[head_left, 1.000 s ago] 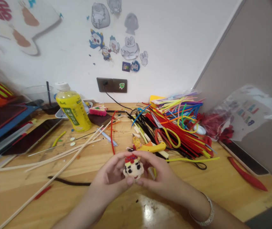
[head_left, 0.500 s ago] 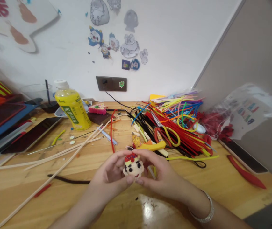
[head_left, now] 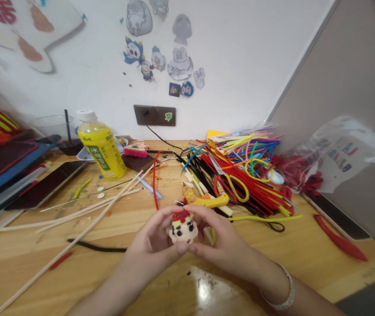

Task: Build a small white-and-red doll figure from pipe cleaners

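Between both hands is a small doll head [head_left: 183,229], cream-coloured with black eyes, black brows and a red and yellow headpiece. My left hand [head_left: 157,235] is closed on its left side, thumb at the chin and fingers curving over the top. From the other side my right hand [head_left: 215,235] grips it the same way, the two thumbs almost meeting below. The doll head's back is hidden. Just beyond the fingers lies a yellow-handled tool [head_left: 212,201], partly covered by other pieces.
Red and black pipe cleaners [head_left: 250,188] with yellow-handled scissors [head_left: 238,188] heap at back right. Long pale sticks [head_left: 91,224] cross the left side. A yellow drink bottle [head_left: 102,151] stands by a tablet [head_left: 47,186]. A phone [head_left: 335,215] and plastic bag [head_left: 342,151] are at right.
The doll head tips very slightly, its chin now more covered by the thumbs. Both hands keep their grip in nearly the same place; the camera view shifts a little.
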A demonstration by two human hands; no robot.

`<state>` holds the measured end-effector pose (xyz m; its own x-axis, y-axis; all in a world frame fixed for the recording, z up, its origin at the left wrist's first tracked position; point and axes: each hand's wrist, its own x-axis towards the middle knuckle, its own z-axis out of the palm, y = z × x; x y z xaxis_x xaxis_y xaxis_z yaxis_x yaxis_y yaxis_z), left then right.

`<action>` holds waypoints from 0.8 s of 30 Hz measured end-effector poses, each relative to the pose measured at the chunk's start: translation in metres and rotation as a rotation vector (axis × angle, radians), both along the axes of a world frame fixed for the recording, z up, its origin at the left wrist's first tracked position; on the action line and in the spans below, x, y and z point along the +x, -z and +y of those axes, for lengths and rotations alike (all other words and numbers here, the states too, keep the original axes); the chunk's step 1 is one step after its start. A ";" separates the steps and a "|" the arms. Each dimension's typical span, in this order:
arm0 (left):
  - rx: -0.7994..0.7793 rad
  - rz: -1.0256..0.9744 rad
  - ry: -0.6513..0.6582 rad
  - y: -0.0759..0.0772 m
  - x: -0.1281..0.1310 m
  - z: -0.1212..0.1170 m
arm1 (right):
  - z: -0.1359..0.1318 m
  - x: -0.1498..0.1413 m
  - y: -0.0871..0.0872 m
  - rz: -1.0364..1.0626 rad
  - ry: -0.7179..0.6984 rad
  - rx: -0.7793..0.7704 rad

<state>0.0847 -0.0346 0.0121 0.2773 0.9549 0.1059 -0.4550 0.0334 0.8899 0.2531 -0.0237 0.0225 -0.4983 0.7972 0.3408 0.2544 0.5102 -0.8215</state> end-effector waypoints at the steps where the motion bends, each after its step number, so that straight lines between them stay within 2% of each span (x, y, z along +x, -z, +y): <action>1: 0.011 0.013 -0.013 0.001 0.000 0.000 | 0.001 0.001 0.000 -0.017 -0.001 0.018; 4: 0.047 0.100 -0.082 0.005 -0.001 0.001 | 0.003 0.005 -0.002 -0.035 0.016 0.116; 7: 0.061 0.240 -0.157 0.006 -0.002 -0.001 | 0.004 0.005 -0.006 0.012 0.110 0.224; 10: 0.059 0.367 -0.215 0.004 -0.001 -0.004 | 0.002 0.000 -0.007 0.041 0.184 0.266; 13: 0.080 0.470 -0.290 -0.001 0.002 -0.006 | -0.001 -0.007 -0.005 0.023 0.227 0.266; 17: 0.184 0.555 -0.361 -0.002 0.002 -0.005 | -0.004 -0.014 0.000 0.018 0.281 0.231; 24: 0.250 0.621 -0.381 0.003 0.001 -0.004 | -0.008 -0.020 -0.002 0.088 0.277 0.051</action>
<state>0.0856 -0.0385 0.0089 0.0130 0.9646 0.2632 0.1912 -0.2608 0.9463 0.2331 -0.0314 0.0250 -0.2310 0.8795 0.4161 0.3183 0.4724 -0.8219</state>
